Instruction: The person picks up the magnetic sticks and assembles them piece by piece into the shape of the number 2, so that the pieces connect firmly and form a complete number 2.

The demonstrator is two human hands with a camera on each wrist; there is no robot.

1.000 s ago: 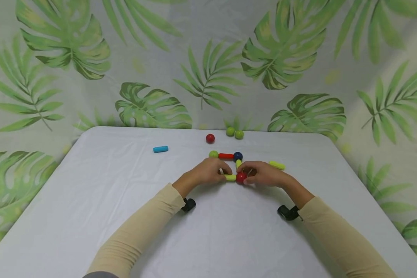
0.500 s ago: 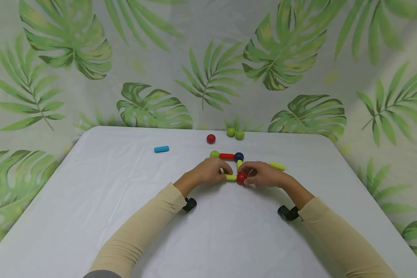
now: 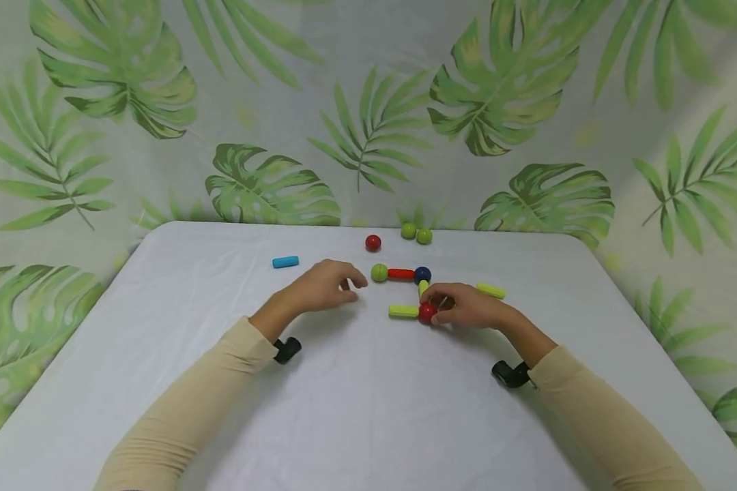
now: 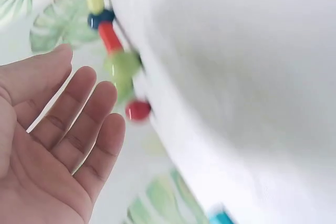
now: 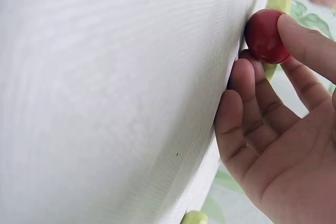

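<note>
My right hand [image 3: 469, 306] pinches a red ball [image 3: 427, 313] between thumb and fingers; the right wrist view shows the thumb on top of the red ball [image 5: 266, 36]. From that ball a yellow-green stick [image 3: 403, 311] points left, and another yellow-green stick [image 3: 423, 289] runs back to a dark blue ball [image 3: 422, 275]. A red stick [image 3: 400, 274] links the blue ball to a light green ball [image 3: 379, 273]. My left hand [image 3: 319, 286] hovers left of this chain, holding nothing; in the left wrist view its fingers are relaxed and apart.
A blue stick [image 3: 285, 262] lies at the back left of the white table [image 3: 368, 409]. Behind the chain sit a loose red ball [image 3: 372, 243] and two green balls [image 3: 416, 233]. To the right of my right hand lies a loose yellow-green stick [image 3: 490, 291].
My left hand has let go of the left-pointing yellow-green stick and moved left and slightly back. The right hand stays on the red ball, and the chain has kept its place.
</note>
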